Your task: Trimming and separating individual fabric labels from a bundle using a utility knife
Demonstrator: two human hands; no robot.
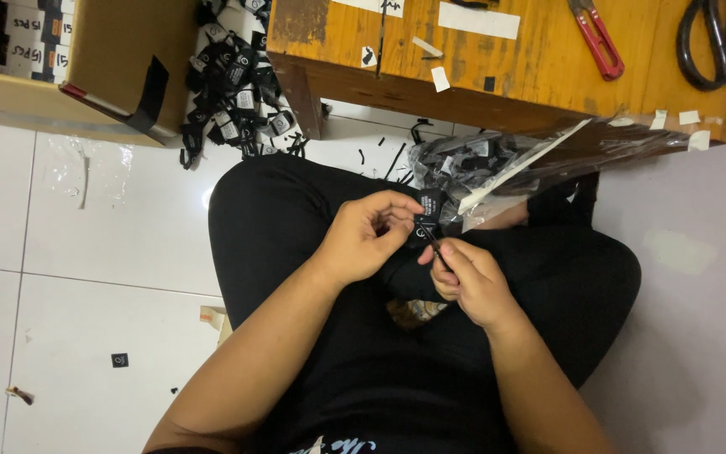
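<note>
A small black tag was pinched between 2 hands above the lap

The flat, dark tag (424, 225) was gripped by the curled fingers of the left hand (369, 235); a thin black cord (437, 249) was pinched by the closed right hand (464, 282), its end hidden. A crinkled clear plastic bag (497, 168) of similar tags was laid just beyond, partly under the worn wooden table (506, 59). Red snips (596, 38) and black scissors (720, 42) were cut off at the frame's top edge
</note>
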